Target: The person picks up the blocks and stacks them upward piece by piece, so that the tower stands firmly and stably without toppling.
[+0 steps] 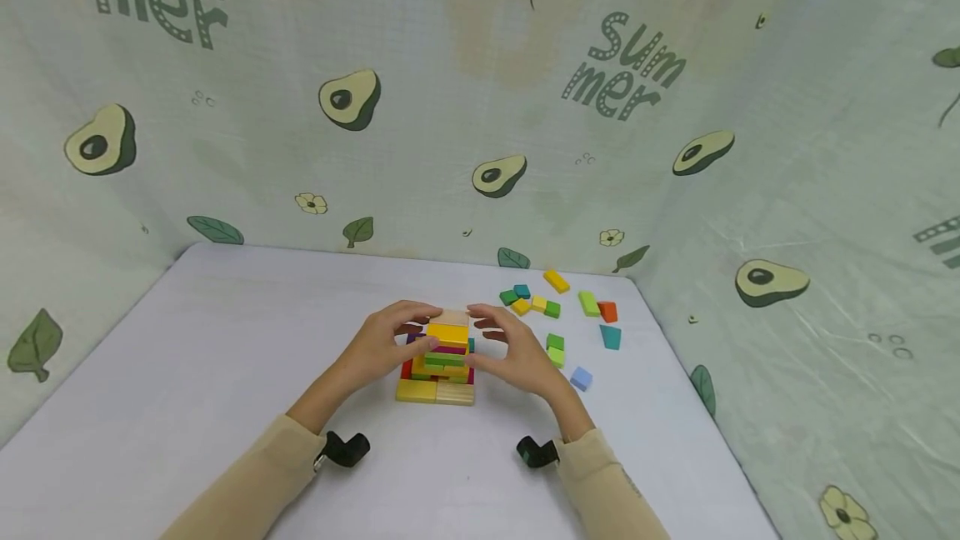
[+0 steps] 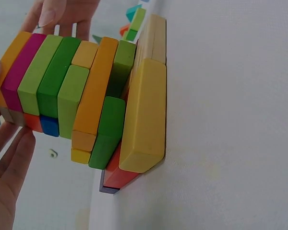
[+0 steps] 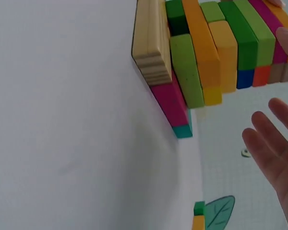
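A layered tower of coloured wooden blocks [image 1: 446, 361] stands on the table, with a yellow block [image 2: 146, 115] and a striped bare-wood block [image 3: 152, 48] lying at its foot. Near its top are an orange-yellow block [image 1: 447, 336], a magenta block [image 2: 20, 72] and a pale block [image 1: 450, 317]. My left hand [image 1: 385, 346] is at the tower's left side, thumb against the orange-yellow block and fingers extended along the side. On the other side is my right hand [image 1: 517, 351]; its thumb touches the upper layers, while its other fingers spread apart from the tower.
Loose blocks lie to the tower's right, among them a yellow block [image 1: 557, 281], a red block [image 1: 608, 312], a teal block [image 1: 611, 337] and a light-blue block [image 1: 581, 378]. A printed cloth [image 1: 420, 148] hangs behind the white table [image 1: 300, 298].
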`<state>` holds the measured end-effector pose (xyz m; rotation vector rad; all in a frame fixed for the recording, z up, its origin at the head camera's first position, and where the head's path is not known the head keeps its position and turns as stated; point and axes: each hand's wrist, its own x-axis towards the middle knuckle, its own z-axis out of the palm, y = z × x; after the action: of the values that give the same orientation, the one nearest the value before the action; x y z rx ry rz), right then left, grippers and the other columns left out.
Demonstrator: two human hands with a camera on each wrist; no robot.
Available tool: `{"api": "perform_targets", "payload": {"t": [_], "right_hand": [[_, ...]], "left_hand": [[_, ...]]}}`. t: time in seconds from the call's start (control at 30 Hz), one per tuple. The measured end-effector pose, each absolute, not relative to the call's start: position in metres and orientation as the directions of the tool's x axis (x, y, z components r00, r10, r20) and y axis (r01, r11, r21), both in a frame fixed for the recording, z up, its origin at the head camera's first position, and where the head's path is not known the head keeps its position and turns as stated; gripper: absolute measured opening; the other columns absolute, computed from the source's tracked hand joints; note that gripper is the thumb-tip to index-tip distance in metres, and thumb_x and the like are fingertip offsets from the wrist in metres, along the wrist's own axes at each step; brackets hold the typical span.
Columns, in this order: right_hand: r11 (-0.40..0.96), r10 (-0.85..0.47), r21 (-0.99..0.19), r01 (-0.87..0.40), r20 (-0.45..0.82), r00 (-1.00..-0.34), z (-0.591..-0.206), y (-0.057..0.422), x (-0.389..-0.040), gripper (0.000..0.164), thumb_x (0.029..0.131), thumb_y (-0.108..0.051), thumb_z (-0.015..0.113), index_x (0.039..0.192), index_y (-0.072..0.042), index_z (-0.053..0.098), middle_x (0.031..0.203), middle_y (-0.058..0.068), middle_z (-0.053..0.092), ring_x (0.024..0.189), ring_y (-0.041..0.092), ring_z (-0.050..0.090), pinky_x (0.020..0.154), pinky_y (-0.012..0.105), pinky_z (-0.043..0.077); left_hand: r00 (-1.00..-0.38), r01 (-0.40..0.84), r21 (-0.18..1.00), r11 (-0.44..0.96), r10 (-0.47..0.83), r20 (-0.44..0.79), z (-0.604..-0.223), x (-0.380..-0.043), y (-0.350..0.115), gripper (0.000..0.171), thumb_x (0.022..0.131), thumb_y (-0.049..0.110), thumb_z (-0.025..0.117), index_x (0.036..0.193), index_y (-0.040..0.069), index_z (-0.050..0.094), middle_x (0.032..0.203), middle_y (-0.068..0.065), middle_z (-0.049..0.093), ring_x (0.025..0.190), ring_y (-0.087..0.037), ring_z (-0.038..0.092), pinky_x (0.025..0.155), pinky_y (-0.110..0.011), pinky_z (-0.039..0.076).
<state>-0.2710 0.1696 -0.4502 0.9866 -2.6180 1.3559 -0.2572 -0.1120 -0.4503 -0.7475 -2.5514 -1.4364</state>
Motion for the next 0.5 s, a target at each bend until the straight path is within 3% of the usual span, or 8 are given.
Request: {"api": "perform_targets", "payload": {"t": [0.13, 0.3, 0.5], "right_hand": [[0.486, -0.506, -0.691, -0.536, 0.277, -0.817, -0.443, 0.191, -0.274, 0.068, 0.095, -0.021, 0.083, 0.155, -0.021, 0.052, 0.152, 0.005, 0.057, 0.135, 0.037, 0.059, 0.109, 0.048, 0.054], [0.623, -0.473, -0.598, -0.505, 0.226, -0.852, -0.44, 0.225, -0.281, 0.06, 0.095, -0.019, 0.083, 0.15, -0.019, 0.057, 0.15, 0.005, 0.059, 0.131, 0.039, 0.061, 0.106, 0.052, 0.056], [0.745, -0.437, -0.485, -0.457, 0.162, -0.885, -0.446, 0.265, -0.279, 0.051, 0.095, -0.015, 0.082, 0.142, -0.012, 0.063, 0.137, 0.012, 0.062, 0.116, 0.035, 0.065, 0.098, 0.051, 0.06]], "left_hand": [[-0.875, 0.466, 0.77, 0.436, 0.358, 0.327, -0.45, -0.257, -0.111, 0.049, 0.096, 0.03, 0.082, 0.142, 0.02, 0.068, 0.142, -0.001, 0.066, 0.122, -0.023, 0.068, 0.106, -0.041, 0.057], [-0.879, 0.46, 0.769, 0.444, 0.35, 0.323, -0.45, -0.256, -0.112, 0.049, 0.096, 0.03, 0.082, 0.142, 0.021, 0.068, 0.142, -0.001, 0.066, 0.122, -0.024, 0.068, 0.106, -0.042, 0.056], [-0.874, 0.473, 0.759, 0.448, 0.351, 0.337, -0.451, -0.256, -0.113, 0.049, 0.095, 0.03, 0.083, 0.141, 0.021, 0.069, 0.141, 0.0, 0.066, 0.12, -0.022, 0.068, 0.104, -0.04, 0.057]]}}
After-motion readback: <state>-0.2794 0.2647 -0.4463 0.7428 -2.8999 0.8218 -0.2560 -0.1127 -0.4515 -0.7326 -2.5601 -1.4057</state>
